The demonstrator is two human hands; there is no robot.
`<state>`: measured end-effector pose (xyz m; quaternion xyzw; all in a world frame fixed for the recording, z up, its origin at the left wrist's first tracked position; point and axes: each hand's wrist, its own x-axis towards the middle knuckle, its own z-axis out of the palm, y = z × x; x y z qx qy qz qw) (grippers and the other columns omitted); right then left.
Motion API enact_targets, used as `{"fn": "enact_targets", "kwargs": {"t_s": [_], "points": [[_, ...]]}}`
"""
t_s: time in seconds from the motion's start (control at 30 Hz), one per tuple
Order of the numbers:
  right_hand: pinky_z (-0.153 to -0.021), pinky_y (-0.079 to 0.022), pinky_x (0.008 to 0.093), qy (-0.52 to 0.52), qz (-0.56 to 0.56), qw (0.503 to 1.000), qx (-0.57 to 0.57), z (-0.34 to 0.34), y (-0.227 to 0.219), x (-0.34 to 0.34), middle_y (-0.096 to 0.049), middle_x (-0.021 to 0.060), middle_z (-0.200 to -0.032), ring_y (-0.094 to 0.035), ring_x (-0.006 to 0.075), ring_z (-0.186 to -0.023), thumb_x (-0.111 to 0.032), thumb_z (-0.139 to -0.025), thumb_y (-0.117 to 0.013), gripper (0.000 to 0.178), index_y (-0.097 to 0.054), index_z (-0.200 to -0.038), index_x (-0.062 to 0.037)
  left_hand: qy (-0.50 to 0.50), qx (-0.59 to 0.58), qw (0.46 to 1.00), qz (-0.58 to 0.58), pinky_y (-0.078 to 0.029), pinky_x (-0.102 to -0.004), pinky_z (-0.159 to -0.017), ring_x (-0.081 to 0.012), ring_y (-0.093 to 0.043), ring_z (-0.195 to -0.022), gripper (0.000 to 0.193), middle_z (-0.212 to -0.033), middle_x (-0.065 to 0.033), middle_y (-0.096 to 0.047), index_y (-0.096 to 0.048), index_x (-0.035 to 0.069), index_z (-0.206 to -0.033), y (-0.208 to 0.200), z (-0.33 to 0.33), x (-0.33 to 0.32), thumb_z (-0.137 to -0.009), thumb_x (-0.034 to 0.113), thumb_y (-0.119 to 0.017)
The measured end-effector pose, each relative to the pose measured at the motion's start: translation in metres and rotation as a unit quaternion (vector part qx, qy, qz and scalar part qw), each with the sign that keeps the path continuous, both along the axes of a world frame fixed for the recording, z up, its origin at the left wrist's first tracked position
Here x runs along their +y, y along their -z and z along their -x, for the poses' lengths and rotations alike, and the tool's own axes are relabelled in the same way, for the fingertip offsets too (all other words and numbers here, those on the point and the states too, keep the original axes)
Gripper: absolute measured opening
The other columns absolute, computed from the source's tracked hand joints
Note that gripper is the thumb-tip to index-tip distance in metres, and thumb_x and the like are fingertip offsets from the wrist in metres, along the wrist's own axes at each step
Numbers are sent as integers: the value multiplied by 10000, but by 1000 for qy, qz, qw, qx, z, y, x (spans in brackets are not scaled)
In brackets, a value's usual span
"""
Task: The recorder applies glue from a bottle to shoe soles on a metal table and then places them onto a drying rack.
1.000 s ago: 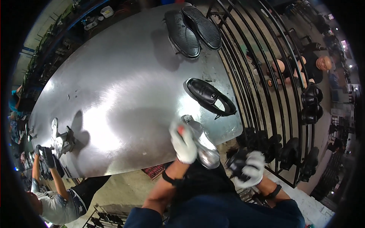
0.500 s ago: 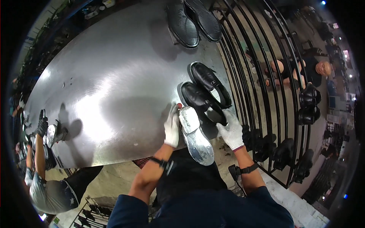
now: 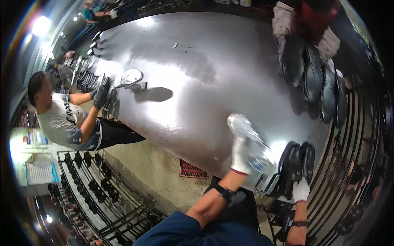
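- L hand (image 3: 240, 155): alongside the silver form (image 3: 254, 141), apparently touching; grip and finger spread unclear, blur + angle.
- R hand (image 3: 301, 191): at heel end of R shoe (image 3: 308, 159); fingertips hidden, can't confirm a hold.
- Loc.: R shoe and L shoe (image 3: 289, 160) side by side, toes away from wearer, near R corner of counter (image 3: 205, 102).
- Risk: drop. Cause: heels close to near edge; overhang n/c. A backward pull could tip one off.
- Risk: scuffed upper. Cause: form's hard end near L shoe; a swing R could knock it.
- Risk: poss. slide. Cause: counter looks smooth, prob. slick.
- Risk: mix-up w/ far shoes (image 3: 313, 76), also black, same side.
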<state>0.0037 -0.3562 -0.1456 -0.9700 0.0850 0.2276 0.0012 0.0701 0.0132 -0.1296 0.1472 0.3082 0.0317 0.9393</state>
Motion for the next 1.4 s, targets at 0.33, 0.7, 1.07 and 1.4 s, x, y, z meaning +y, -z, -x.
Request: {"fn": "enact_targets", "kwargs": {"t_s": [0.33, 0.7, 1.07, 1.4], "points": [[-849, -529, 613, 160, -56, 978, -122, 61, 30, 12, -729, 317, -999, -701, 525, -961, -244, -1056, -636, 298, -684, -1020, 48, -233, 120, 924, -280, -545, -582, -1081, -421, -644, -1226, 670, -1438, -181, -595, -398, 199, -1644, 11, -48, 190, -1117, 599, -503], [-1001, -567, 493, 589, -236, 772, 49, 357, 182, -46, -751, 308, -1235, -705, 475, -1198, -327, -942, -766, 460, -764, -1246, 18, 449, -292, 219, -815, -152, -678, -1339, -520, -339, -1592, 771, -1675, -260, -448, -574, 52, -1542, 83, 21, -88, -967, 545, -718], [-1086, -537, 492, 589, -81, 801, 69, 215, 541, -255, -711, 309, -1316, -656, 492, -1255, -343, -975, -618, 458, -752, -1293, -41, 327, -405, -2, -853, -548, -717, -1045, -580, -660, -1238, 628, -1319, -417, -656, -634, -61, -1295, 103, 7, -126, -1153, 517, -435], [-1161, -482, 454, 585, -81, 807, -5, 186, 450, -196, -727, 257, -1366, -631, 451, -1360, -447, -1073, -520, 555, -740, -1341, -13, 384, -360, 85, -846, -481, -748, -1129, -616, -546, -1391, 575, -1500, -390, -571, -584, -20, -1434, 78, 12, -117, -1146, 467, -479]]}}
